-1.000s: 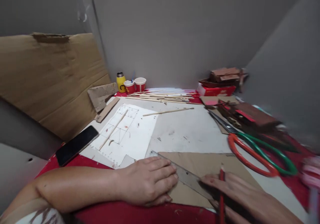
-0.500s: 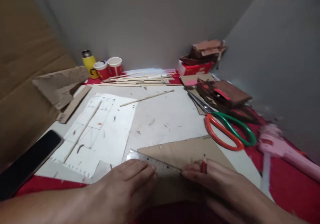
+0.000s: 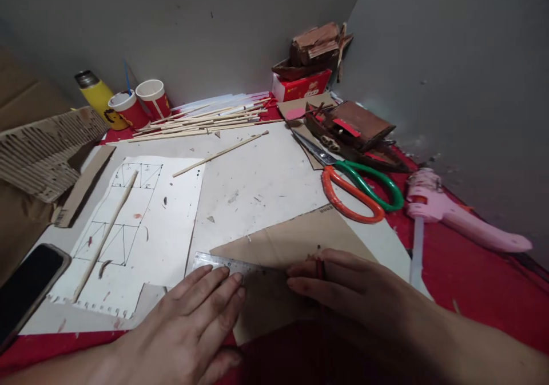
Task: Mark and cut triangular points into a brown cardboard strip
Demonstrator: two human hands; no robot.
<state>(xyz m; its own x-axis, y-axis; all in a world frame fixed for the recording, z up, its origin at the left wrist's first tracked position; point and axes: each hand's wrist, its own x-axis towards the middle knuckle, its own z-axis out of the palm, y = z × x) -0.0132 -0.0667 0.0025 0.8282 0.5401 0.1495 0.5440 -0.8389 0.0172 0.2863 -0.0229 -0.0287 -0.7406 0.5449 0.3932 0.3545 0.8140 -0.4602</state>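
The scissors (image 3: 326, 158) had metal blades and glossy plastic handles. Right of them, the glue gun (image 3: 458, 219) looked smooth, pink plastic. Nearer than the scissors, a smooth, shiny ruler (image 3: 208, 260) crossed matt brown cardboard (image 3: 291, 237); left of them were matt paper (image 3: 171, 230), bare wooden sticks (image 3: 214, 123), a glossy-screened phone (image 3: 32, 285) and rough, ridged board (image 3: 51, 150).

Between the drawing sheet (image 3: 171, 219) and scissors (image 3: 345, 166), an open stretch of white board (image 3: 253, 179) leads forward from the cardboard (image 3: 300, 233). Sticks (image 3: 206, 126) lie across its far end; a glue gun (image 3: 458, 218) obstructs the right.
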